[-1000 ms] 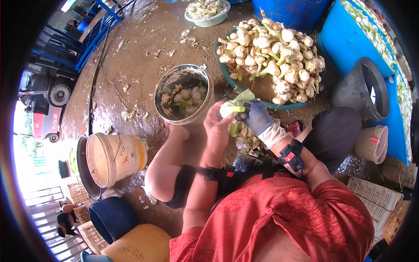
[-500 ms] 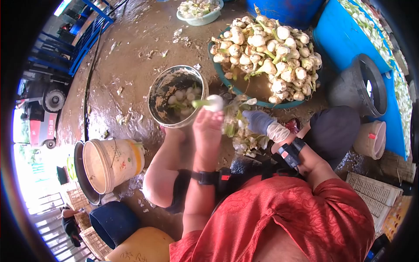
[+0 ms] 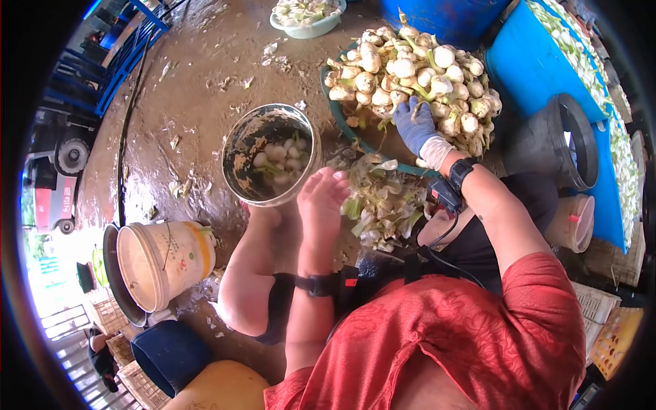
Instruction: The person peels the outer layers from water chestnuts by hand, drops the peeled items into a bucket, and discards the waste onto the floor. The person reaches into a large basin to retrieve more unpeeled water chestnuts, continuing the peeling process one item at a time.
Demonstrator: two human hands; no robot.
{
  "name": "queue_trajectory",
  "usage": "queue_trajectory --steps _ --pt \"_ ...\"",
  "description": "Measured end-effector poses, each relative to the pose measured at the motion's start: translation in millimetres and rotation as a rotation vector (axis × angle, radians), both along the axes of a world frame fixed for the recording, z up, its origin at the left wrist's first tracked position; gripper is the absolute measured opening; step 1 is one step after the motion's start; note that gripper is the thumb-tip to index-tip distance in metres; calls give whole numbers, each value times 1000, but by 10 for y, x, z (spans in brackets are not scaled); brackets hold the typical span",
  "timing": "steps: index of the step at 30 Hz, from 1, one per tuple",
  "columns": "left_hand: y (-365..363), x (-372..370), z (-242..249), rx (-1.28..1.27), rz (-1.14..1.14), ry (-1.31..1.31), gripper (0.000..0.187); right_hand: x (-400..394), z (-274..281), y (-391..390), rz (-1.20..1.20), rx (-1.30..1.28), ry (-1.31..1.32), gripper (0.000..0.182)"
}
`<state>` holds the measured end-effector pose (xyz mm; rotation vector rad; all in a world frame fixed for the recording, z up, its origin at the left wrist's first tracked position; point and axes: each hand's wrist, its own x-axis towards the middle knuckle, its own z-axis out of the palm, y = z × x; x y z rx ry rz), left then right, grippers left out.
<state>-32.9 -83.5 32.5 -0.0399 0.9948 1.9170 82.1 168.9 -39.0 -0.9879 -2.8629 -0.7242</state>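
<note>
**Wet concrete floor, bulbs in heaps**

Wet brown floor (image 3: 205, 82) strewn with trimmings. Left hand (image 3: 321, 198), bare, fingers loosely spread and holding nothing, hovered beside metal bucket (image 3: 236, 164) of peeled bulbs. Right hand (image 3: 413, 126), in blue glove, reached into bulb pile (image 3: 417, 75) on teal basin (image 3: 335, 109), fingers curled down among bulbs; grip unclear. Peelings heap (image 3: 383, 205) between knees. White pail (image 3: 164, 263) lay tipped nearby.

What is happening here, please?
A person in a red shirt sits on wet ground. The blue-gloved right hand reaches into the teal basin heaped with white bulbs. The bare left hand hangs open and empty beside the dirty round metal bucket holding peeled bulbs. Green trimmings lie between.
</note>
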Motion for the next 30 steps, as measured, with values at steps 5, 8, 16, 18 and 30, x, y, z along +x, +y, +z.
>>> queue_trajectory --steps 5,8,16,18,30 --pt "-61 16 11 -2 -55 8 13 -60 -251 158 252 209 -475 37" --pt "-90 14 15 -22 -45 19 12 -26 -188 57 368 394 -610 35" --pt "-101 43 43 -11 -55 37 11 -32 -493 -307 359 -76 -260 28" --pt "-87 61 37 -25 -58 37 11 -135 -522 -291 -115 -560 33 32" --pt "72 154 -209 -252 -119 181 42 10 -118 -524 -77 -1717 1377 24"
